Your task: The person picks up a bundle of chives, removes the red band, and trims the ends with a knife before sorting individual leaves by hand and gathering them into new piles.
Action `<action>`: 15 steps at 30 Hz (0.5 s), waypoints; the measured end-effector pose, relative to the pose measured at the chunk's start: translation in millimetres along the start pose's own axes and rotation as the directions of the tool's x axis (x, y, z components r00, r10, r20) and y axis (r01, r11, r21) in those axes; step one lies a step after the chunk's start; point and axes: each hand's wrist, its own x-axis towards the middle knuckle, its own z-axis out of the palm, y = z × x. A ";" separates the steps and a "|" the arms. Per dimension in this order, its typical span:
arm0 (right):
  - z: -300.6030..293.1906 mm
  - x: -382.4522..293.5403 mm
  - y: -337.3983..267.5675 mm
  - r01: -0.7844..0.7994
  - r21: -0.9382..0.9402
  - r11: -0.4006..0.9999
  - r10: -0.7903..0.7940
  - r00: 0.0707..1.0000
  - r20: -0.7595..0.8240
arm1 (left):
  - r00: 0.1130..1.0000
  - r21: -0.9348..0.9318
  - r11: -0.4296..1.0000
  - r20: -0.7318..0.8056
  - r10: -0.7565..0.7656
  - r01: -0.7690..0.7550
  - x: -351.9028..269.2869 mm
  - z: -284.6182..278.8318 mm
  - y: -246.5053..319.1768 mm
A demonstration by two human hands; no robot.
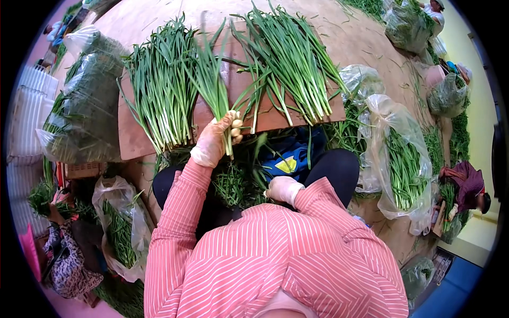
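Observation:
My left hand [214, 137], in a whitish glove, grips a small bunch of garlic chives [212, 85] near its pale stem ends, leaves pointing away from me. Low over my lap is my right hand [283, 190], also gloved, its fingers curled. A blurred green leaf [259, 155] runs up from near those fingers; whether they hold it is unclear. Under the bunch lies a reddish-brown board [234, 47]. A wide pile of chives [165, 87] covers its left part, and another pile [296, 67] its right part. A few loose stalks [256, 107] lie between, close to the front edge.
Loose green trimmings [230, 183] fill the space between my knees, beside a blue and yellow cloth [284, 161]. Plastic bags of greens stand at left [87, 99] and right [401, 163]. One person [73, 262] sits at lower left, another [463, 187] at far right.

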 end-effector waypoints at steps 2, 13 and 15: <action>-23.3 -10.0 -11.9 -0.167 0.357 0.919 0.244 0.952 -0.182 | 0.995 0.084 0.996 -0.096 0.014 -0.006 -8.4 3.3 8.2; -106.8 41.5 -20.1 0.013 0.934 0.356 0.467 0.864 -0.190 | 0.990 0.123 0.983 0.017 0.138 -0.139 -14.1 4.6 40.8; -99.1 32.1 -23.4 0.019 0.893 0.449 0.456 0.855 -0.248 | 0.995 0.118 0.988 -0.006 0.101 -0.099 -8.7 -9.6 27.7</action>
